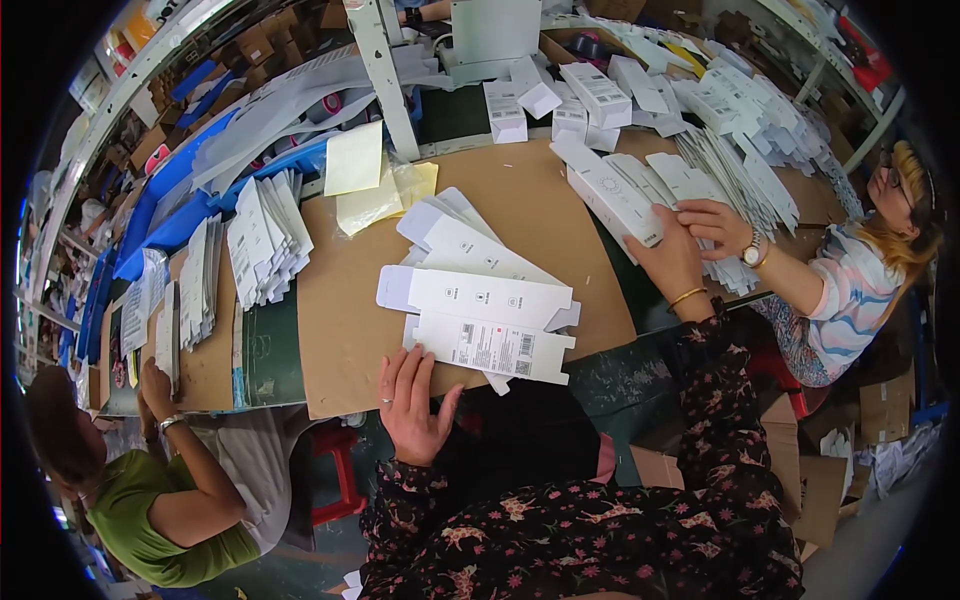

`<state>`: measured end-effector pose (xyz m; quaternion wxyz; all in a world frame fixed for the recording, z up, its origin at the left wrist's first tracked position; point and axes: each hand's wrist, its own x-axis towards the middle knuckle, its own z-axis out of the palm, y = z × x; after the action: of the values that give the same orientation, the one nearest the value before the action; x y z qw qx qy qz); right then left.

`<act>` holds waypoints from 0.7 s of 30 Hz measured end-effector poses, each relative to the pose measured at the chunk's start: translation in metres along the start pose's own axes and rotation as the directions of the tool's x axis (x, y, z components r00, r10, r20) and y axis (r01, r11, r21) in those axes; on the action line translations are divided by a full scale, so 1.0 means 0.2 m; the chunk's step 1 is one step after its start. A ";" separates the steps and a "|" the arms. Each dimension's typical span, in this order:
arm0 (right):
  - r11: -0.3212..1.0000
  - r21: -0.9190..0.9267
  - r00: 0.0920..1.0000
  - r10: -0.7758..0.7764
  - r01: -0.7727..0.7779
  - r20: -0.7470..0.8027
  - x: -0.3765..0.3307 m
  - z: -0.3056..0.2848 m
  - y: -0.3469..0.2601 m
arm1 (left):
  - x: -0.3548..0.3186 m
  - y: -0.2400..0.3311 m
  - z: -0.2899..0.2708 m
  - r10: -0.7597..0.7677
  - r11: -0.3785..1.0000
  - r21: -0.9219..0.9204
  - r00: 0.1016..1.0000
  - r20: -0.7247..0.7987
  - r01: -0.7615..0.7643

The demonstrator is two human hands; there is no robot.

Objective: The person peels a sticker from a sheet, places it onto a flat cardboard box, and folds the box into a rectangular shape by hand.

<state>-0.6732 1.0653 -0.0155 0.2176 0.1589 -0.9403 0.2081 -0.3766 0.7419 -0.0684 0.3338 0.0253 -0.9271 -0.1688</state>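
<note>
Landmark: the brown cardboard sheet [340, 300] that covers the counter [640, 370] in front of you.
Flat carton blank: the top white die-cut blank [480, 300] lies flat near the middle of the cardboard sheet, on a loose fan of similar blanks [450, 235] that runs toward the sheet's far edge.
Left hand: your left hand [412, 398] rests palm down at the near edge of the cardboard sheet, fingers spread and relaxed, grasping nothing; the fingertips touch the lower blank [495, 348].
Right hand: your right hand [672, 262] reaches past the right edge of the cardboard sheet to a long white folded carton [610, 195]. It lies against the carton's end; you cannot tell whether it is clenched on it.
Neighbouring hand: a co-worker's hand [712, 225] with a wristwatch works just beside yours, on the stacked blanks [730, 185].
Handling, judged: the blank is probably light, thin and springy, with a smooth printed face that slides easily over its neighbours. It creases if bent off the score lines.
Hold point, judged: take a main panel near a long edge, thumb on top. Avoid the small end flaps.
</note>
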 end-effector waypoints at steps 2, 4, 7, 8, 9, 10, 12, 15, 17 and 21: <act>1.000 0.018 0.998 -0.022 0.023 -0.053 0.01 0.00 0.01 | 0.00 0.01 0.00 0.007 1.000 -0.015 1.000 -0.012 -0.008; 0.923 0.384 0.992 0.078 -0.035 -0.096 0.03 0.00 -0.01 | 0.00 0.01 0.01 0.015 1.000 -0.027 1.000 -0.017 -0.015; 0.771 0.630 0.978 0.190 -0.094 -0.087 0.12 0.00 -0.09 | 0.00 0.01 0.01 -0.004 1.000 -0.005 1.000 -0.022 0.004; 0.697 0.705 0.969 0.240 -0.129 -0.060 0.18 -0.01 -0.14 | -0.01 0.00 0.00 0.003 1.000 -0.006 1.000 -0.019 -0.003; 0.617 0.771 0.958 0.285 -0.157 -0.033 0.26 -0.01 -0.15 | -0.01 0.00 0.01 0.000 1.000 -0.001 1.000 -0.015 0.000; 0.618 0.770 0.956 0.291 -0.155 -0.041 0.33 -0.02 -0.12 | -0.02 0.00 0.01 0.000 1.000 0.003 1.000 -0.011 0.000; 0.683 0.711 0.939 0.331 -0.169 -0.096 0.49 -0.01 -0.04 | -0.02 -0.01 0.01 0.001 1.000 0.014 1.000 -0.009 0.000; 0.798 0.583 0.917 0.335 -0.152 -0.219 0.76 0.01 0.13 | -0.02 0.00 0.02 0.023 1.000 0.015 0.999 -0.027 -0.023; 0.830 0.539 0.914 0.320 -0.143 -0.250 0.91 0.02 0.22 | -0.01 0.01 0.03 0.020 1.000 0.010 1.000 -0.021 -0.020; 0.875 0.479 0.912 0.249 -0.069 -0.325 0.90 0.05 0.29 | -0.01 0.02 0.03 0.011 1.000 0.002 1.000 -0.010 -0.011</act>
<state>-0.8529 1.0737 0.0432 0.3322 0.0834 -0.8150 0.4674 -0.3780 0.7469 -0.0724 0.3392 0.0214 -0.9257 -0.1661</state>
